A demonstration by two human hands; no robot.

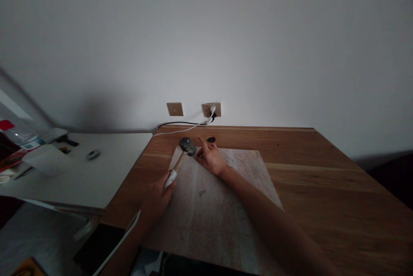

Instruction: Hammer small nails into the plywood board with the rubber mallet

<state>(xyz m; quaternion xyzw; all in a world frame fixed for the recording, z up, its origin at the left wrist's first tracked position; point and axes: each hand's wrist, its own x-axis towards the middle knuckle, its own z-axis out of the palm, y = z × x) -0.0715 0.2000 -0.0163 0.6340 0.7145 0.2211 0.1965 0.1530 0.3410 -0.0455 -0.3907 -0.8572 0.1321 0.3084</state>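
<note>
Gripping the mallet (187,147) with my left hand (158,196), my right hand (212,159) partly spread over the board (206,224), pinch unclear; striking would likely call for clear fingers.

Lower centre: two hands (213,159), one mallet (186,147), one board (193,220). Centre: two wall plates (174,109). Left: one bottle (23,137), one mouse (93,154). Lower half: two worktops (316,181).
</note>
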